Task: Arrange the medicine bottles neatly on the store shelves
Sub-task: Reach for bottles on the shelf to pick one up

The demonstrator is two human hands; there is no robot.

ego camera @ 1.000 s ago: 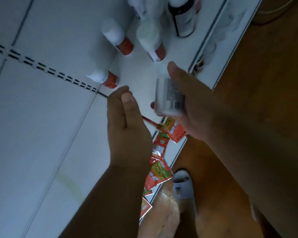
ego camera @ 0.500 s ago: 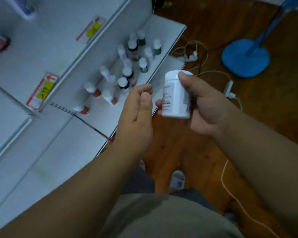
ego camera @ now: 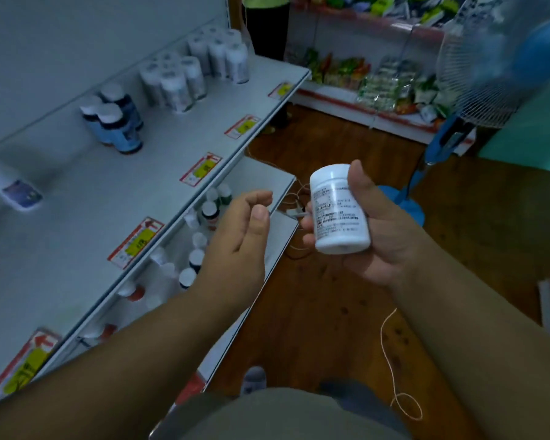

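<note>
My right hand (ego camera: 385, 236) grips a white medicine bottle (ego camera: 337, 211) with a printed label, held tilted in the air above the wooden floor. My left hand (ego camera: 238, 246) hovers just left of it, fingers loosely curled and holding nothing. On the upper white shelf (ego camera: 159, 173) stand a cluster of white bottles (ego camera: 194, 68) at the far end and dark blue bottles (ego camera: 115, 122) nearer. A single white bottle (ego camera: 13, 188) lies at the left edge. The lower shelf (ego camera: 267, 182) holds several small bottles (ego camera: 200, 246), partly hidden by my left arm.
Yellow and red price tags (ego camera: 200, 169) line the upper shelf's front edge. A blue standing fan (ego camera: 489, 68) is at the right, with cords (ego camera: 391, 369) trailing over the wooden floor. Snack packets (ego camera: 378, 81) fill a shelf at the back. A person (ego camera: 267, 23) stands behind.
My view has lifted from the lower shelf to the upper shelf and the room. The bottle stays in my right hand and has risen; my left hand has opened slightly beside it.
</note>
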